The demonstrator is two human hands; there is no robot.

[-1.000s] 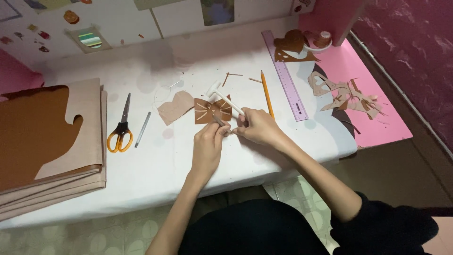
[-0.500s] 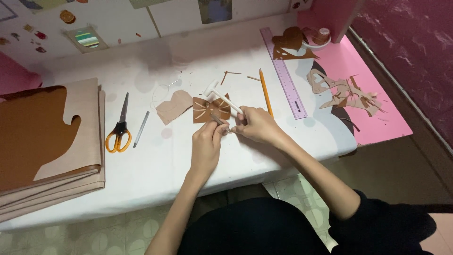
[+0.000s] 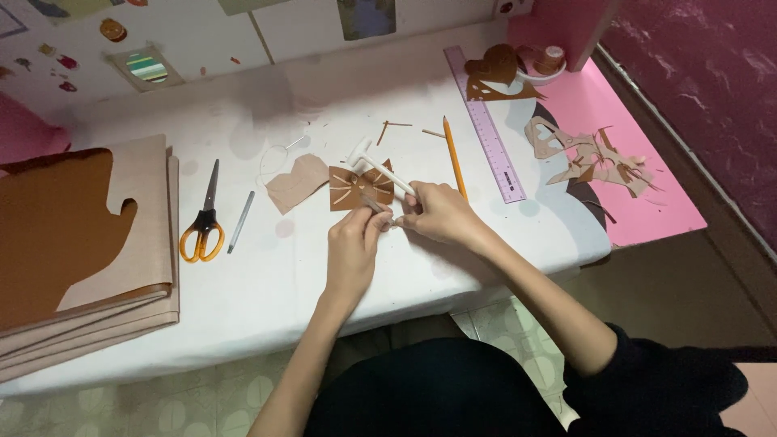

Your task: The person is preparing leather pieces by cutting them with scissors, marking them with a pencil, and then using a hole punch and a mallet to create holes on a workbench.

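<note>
My left hand (image 3: 354, 243) and my right hand (image 3: 430, 213) meet over the white table (image 3: 340, 267), fingertips pinched together on a small thin strip (image 3: 392, 218). My right hand also grips a white stick tool (image 3: 380, 167) that points up and left. Just beyond the fingers lies a brown cat-face cutout (image 3: 360, 188) with pale whisker strips on it. A tan paper piece (image 3: 296, 182) lies to its left.
Orange-handled scissors (image 3: 203, 217) and a grey craft knife (image 3: 241, 221) lie to the left, beside a stack of brown and tan sheets (image 3: 77, 243). A pencil (image 3: 453, 158) and a purple ruler (image 3: 486, 129) lie to the right. Paper scraps (image 3: 591, 154) sit on a pink sheet.
Both hands have stayed together at the cutout's near edge, with only slight shifts of the fingers and the white stick.
</note>
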